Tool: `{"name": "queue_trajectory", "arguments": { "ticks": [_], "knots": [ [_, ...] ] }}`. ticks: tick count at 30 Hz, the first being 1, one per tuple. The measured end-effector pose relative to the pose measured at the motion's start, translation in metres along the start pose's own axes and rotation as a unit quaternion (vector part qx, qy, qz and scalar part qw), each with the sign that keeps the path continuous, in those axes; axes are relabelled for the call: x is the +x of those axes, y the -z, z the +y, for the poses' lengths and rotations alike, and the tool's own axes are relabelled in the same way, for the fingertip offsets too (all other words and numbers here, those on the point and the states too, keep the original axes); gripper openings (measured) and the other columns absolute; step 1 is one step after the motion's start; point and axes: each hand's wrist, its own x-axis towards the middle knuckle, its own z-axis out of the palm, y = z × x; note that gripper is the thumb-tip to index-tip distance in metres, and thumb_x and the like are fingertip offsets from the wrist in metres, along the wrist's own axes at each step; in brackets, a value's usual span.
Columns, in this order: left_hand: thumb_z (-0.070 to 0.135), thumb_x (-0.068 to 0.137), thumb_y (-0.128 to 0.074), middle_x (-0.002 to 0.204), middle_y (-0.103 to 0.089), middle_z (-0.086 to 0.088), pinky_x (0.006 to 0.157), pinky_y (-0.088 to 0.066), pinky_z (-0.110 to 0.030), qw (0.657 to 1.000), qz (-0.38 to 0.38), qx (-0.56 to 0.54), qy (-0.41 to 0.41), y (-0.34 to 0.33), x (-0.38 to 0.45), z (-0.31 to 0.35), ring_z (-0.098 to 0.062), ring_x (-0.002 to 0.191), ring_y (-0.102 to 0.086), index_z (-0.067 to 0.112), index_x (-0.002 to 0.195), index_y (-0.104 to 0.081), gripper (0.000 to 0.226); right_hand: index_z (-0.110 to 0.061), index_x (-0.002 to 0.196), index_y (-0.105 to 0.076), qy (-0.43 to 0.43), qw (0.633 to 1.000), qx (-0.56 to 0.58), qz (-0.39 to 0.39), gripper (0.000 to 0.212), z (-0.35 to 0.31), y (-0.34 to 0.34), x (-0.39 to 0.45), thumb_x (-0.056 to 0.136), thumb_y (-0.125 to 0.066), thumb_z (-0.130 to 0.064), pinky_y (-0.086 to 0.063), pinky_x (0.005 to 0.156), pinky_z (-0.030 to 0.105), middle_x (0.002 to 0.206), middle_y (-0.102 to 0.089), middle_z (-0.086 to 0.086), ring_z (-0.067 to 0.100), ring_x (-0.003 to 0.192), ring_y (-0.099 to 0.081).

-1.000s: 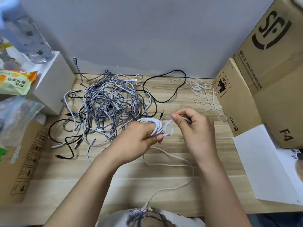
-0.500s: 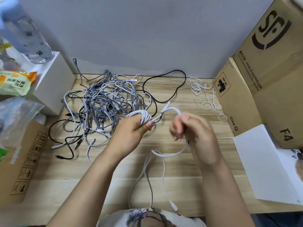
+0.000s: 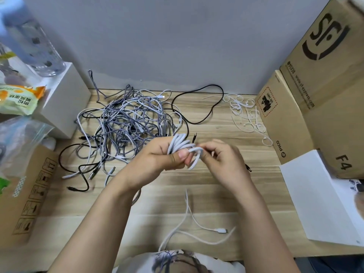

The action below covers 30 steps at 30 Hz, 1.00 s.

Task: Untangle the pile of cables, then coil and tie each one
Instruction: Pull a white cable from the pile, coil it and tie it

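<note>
— While the left hand [image 3: 157, 156] clamps the white cable [image 3: 182, 147] as a bundle of loops, thumb pressed across the front, why is the right hand [image 3: 222, 161] so close in?

— It seems to be feeding the next turn. Its fingers are curled at the coil's right edge, apparently pinching the strand, though motion blur hides the exact contact. Keeping the loops pinned in one fist stops them springing apart.

— And the loose part?

— The uncoiled tail hangs below the hands onto the tabletop [image 3: 246, 192], its white plug [image 3: 221, 230] lying near the front edge. So the coiling looks incomplete.

— What about the rest?

— The tangled pile [image 3: 128, 123] of grey, white and black cables sits behind the left hand, still knotted. White ties [image 3: 246, 113] lie apart at the right, beside the cardboard box [image 3: 279, 117], probably kept within reach for binding each finished coil.
</note>
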Motion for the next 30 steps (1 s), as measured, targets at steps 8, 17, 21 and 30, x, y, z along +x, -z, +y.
{"name": "queue_trajectory", "arguments": {
  "ticks": [8, 17, 21, 30],
  "knots": [
    [0.024, 0.081, -0.05, 0.059, -0.046, 0.003, 0.05, -0.03, -0.015, 0.983, 0.163, 0.087, 0.006, 0.012, 0.01, -0.018, -0.005, 0.053, -0.038, 0.015, 0.067, -0.055, 0.018, -0.019, 0.056, -0.053, 0.014, 0.953, 0.281, -0.112, 0.024, -0.031, 0.006, -0.015, 0.077, -0.043, -0.018, -0.036, 0.067, 0.018, 0.061, -0.053, -0.008, 0.004, 0.065, -0.047],
    [0.042, 0.075, -0.059, 0.045, -0.037, 0.011, 0.048, -0.025, -0.02, 0.965, 0.068, 0.241, 0.074, 0.012, 0.001, -0.031, -0.003, 0.046, -0.031, 0.02, 0.053, -0.041, 0.036, -0.021, 0.041, -0.044, -0.067, 0.866, 0.481, 0.121, 0.045, -0.038, 0.02, -0.003, 0.082, -0.06, -0.028, -0.022, 0.04, 0.019, 0.042, -0.032, -0.01, 0.007, 0.038, -0.027],
    [0.043, 0.075, -0.065, 0.041, -0.035, 0.009, 0.048, -0.027, -0.019, 0.98, -0.036, 0.141, 0.133, 0.016, -0.01, -0.035, -0.005, 0.041, -0.028, 0.021, 0.042, -0.045, 0.044, -0.025, 0.05, -0.037, -0.101, 0.847, 0.479, 0.205, 0.042, -0.028, 0.033, 0.007, 0.085, -0.057, -0.036, -0.011, 0.038, 0.017, 0.047, -0.028, -0.007, 0.005, 0.039, -0.017],
    [0.024, 0.1, -0.04, 0.049, -0.02, 0.005, 0.047, -0.017, -0.024, 0.813, -0.137, -0.557, -0.102, 0.022, -0.004, 0.002, -0.011, 0.045, -0.016, 0.013, 0.072, -0.048, 0.031, -0.023, 0.046, -0.029, -0.113, 0.953, 0.25, 0.128, 0.053, -0.003, -0.003, 0.007, 0.088, -0.06, -0.028, -0.014, 0.044, 0.021, 0.053, -0.022, 0.002, 0.009, 0.047, -0.017]
  ]
}}
